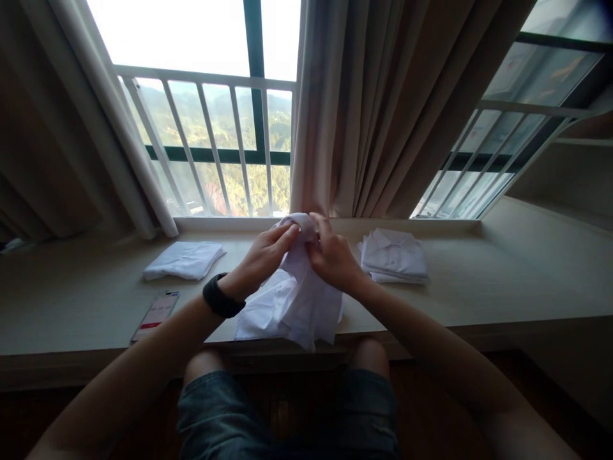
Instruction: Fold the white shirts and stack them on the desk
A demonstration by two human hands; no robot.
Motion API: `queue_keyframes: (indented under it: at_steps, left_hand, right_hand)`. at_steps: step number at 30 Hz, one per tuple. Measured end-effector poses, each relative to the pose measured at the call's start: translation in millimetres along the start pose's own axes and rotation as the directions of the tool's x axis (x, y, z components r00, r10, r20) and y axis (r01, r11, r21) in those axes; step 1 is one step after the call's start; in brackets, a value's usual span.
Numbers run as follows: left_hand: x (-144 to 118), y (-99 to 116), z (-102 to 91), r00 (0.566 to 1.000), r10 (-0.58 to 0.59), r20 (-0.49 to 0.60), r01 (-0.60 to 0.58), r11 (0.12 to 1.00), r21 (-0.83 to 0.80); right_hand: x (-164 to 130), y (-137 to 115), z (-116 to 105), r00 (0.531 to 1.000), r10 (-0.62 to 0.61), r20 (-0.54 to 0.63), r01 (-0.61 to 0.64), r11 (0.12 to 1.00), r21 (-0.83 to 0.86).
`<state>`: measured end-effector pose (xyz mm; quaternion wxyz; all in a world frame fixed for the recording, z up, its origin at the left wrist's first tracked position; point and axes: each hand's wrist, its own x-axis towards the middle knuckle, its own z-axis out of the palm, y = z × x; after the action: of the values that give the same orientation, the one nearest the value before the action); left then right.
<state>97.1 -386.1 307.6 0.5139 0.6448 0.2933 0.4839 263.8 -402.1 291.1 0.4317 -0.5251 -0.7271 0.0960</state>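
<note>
A white shirt [292, 306] hangs bunched over the front edge of the window ledge [502, 281], its upper part lifted between both hands. My left hand [263, 255], with a black band on the wrist, pinches the cloth near the top. Close beside it, my right hand [332, 259] grips the same raised fold. The two hands nearly touch.
A folded white garment [184, 260] lies on the ledge to the left, and a stack of folded white shirts [393, 255] to the right. A phone [156, 315] lies near the ledge's front left. Curtains [383, 108] and a railed window stand behind. My knees are below.
</note>
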Motion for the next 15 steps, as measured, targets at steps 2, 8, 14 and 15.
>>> queue_keyframes:
  at_steps: [2, 8, 14, 15]
  left_hand:
    - [0, 4, -11.4, 0.987, 0.145, -0.065, -0.131, 0.976, 0.175]
    - [41, -2, -62.0, 0.952, 0.207, 0.227, -0.261, 0.935, 0.242]
    - [90, -2, -59.6, 0.732, 0.022, 0.681, -0.146, 0.981, 0.125]
    - [95, 4, -55.8, 0.717, 0.030, 0.697, -0.167, 0.977, 0.129]
  right_hand:
    - [13, 15, -13, 0.998, -0.053, 0.033, 0.050, 0.995, 0.087]
    - [52, 23, -64, 0.982, -0.187, -0.008, 0.179, 0.926, 0.331]
    - [86, 14, -98, 0.975, -0.139, -0.173, 0.198, 0.894, 0.401]
    - [91, 14, -103, 0.972, -0.136, -0.189, 0.205, 0.885, 0.418]
